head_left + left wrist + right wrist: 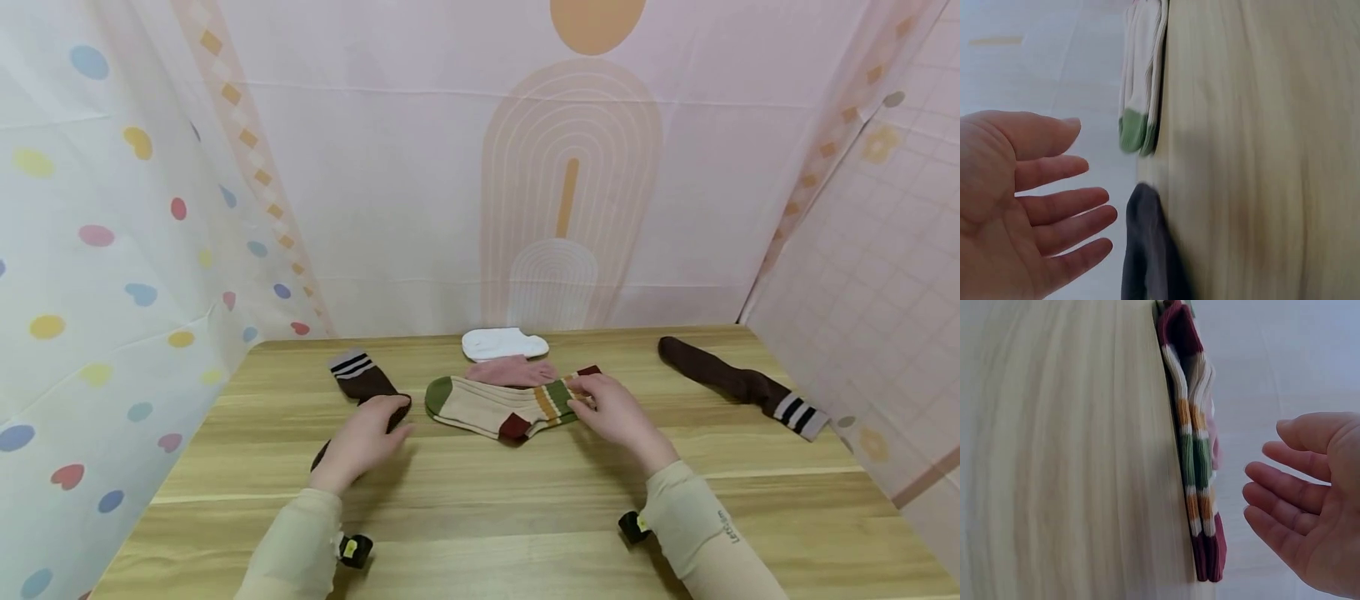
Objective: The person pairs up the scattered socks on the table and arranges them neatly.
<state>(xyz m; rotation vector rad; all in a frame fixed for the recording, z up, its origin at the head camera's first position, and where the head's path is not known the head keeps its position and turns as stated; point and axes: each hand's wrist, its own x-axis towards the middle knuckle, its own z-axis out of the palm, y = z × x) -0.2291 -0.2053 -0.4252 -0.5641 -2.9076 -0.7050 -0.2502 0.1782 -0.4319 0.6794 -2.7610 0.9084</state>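
Observation:
A pair of cream socks lies stacked on the table, with green toes, dark red heels and cuffs striped in green and mustard. My right hand hovers by their cuff end, fingers loosely bent. In the right wrist view, a gap separates that hand from the striped cuffs. Over a dark brown sock with a grey, black-striped cuff hangs my left hand, hiding part of it. The left wrist view shows this hand with fingers spread, apart from the brown sock.
Behind the cream pair lie pink socks, then white socks near the back edge. Another dark brown sock stretches across the right side of the wooden table. Patterned curtains hang behind and at both sides.

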